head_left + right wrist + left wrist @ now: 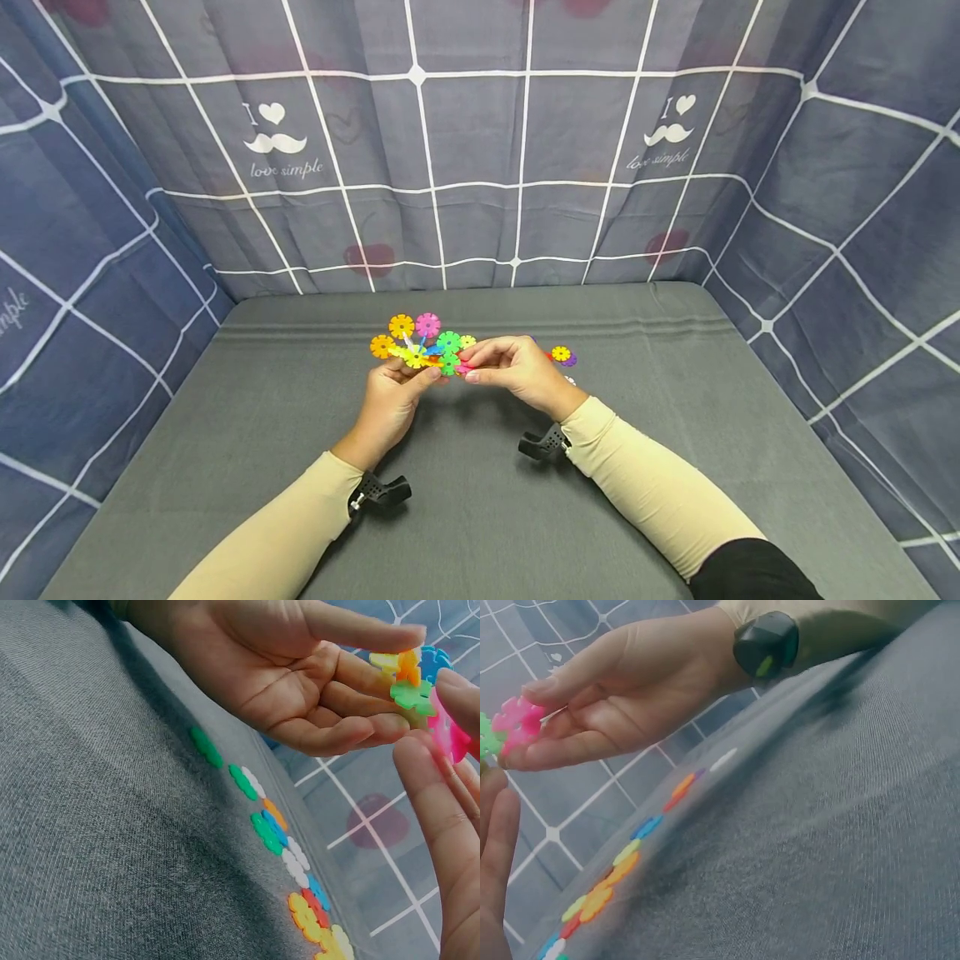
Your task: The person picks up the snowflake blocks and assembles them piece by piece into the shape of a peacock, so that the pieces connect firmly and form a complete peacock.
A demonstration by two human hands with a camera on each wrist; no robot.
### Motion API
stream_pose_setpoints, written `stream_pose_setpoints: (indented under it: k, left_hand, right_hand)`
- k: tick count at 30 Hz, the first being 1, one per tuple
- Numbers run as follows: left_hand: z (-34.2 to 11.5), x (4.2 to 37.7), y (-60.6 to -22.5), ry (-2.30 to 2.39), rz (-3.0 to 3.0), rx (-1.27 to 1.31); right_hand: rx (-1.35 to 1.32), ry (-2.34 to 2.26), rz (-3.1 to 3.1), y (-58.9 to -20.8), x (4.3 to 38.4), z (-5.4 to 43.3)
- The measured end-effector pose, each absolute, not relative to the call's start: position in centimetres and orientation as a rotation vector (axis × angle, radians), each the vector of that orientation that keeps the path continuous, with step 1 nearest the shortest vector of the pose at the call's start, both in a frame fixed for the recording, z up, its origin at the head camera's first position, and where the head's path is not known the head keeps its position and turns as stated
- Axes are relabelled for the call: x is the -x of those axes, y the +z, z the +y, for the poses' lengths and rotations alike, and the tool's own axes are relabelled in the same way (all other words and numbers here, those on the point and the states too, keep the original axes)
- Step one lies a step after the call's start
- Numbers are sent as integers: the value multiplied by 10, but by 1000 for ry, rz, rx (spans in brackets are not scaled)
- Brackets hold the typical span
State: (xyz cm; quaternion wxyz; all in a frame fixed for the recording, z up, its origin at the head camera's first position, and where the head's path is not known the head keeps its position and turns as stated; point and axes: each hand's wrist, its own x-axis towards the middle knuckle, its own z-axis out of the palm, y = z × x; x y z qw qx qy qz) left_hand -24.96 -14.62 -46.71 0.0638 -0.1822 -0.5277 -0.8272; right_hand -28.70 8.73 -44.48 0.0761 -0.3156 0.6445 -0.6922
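Note:
My left hand (388, 407) holds a small joined cluster of plastic snowflake discs between thumb and fingers. In the right wrist view, the cluster shows a yellow disc (385, 661), an orange disc (409, 669), a blue disc (435, 663) and a green disc (412, 695). A pink snowflake disc (447, 727) is pinched between the thumb and fingers of my right hand (528, 375), its edge meeting the green disc. The left wrist view also shows the pink disc (519, 724) against the green disc (489, 739). Both hands are raised over the table, fingertips close together.
Loose snowflake discs lie on the grey cloth-covered table (465, 500) beyond the hands, among them a yellow disc (561, 353) at right and an orange disc (401, 325) at left. A checked curtain (480, 133) encloses the back and both sides.

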Motion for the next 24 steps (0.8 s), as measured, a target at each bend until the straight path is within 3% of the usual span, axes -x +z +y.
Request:
stream_pose_setpoints:
  k: [15, 19, 24]
  left_hand:
    - [-146, 257, -465, -2713, -1397, 458]
    - [-148, 261, -466, -2697, -1402, 388]
    - [-150, 263, -466, -2691, -1408, 337]
  right_hand:
    - [995, -1903, 2099, -448, 300, 100]
    - [1073, -1419, 2602, -459, 311, 103]
    - [1394, -704, 2841, -470, 315, 92]
